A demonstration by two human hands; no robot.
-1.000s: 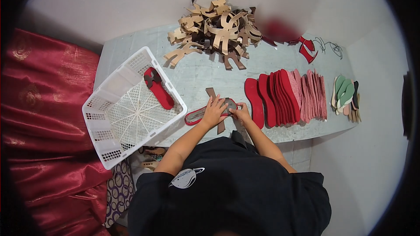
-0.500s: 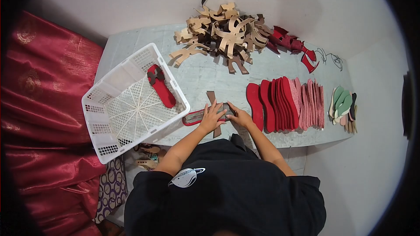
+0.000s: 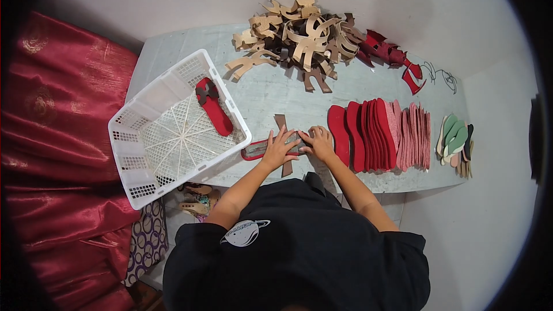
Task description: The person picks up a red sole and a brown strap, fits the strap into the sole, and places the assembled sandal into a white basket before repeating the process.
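Note:
A red-edged sandal sole (image 3: pixel 254 150) lies on the table, its grey-brown underside facing up. A brown strap (image 3: pixel 287 169) crosses beneath it, with ends sticking out on both sides. My left hand (image 3: pixel 279 151) rests on the middle of the sole, fingers spread and pressing down. My right hand (image 3: pixel 320 142) is bent at the sole's right end, its thumb and fingers gripping the edge by a grey patch. The fingertips of both hands nearly meet there. My hands partly hide the sole's right half.
A white plastic basket (image 3: pixel 200 174) holding a red sandal (image 3: pixel 216 114) stands at left. Red soles (image 3: pixel 356 138) and pink soles (image 3: pixel 413 138) stand in a row at right. Tan and brown straps (image 3: pixel 311 43), red straps (image 3: pixel 386 52) and green soles (image 3: pixel 455 135) lie farther off.
My right hand has shifted slightly right and up, its fingers now more bent over the sole's end. My left hand stays on the sole. The view has shifted a little.

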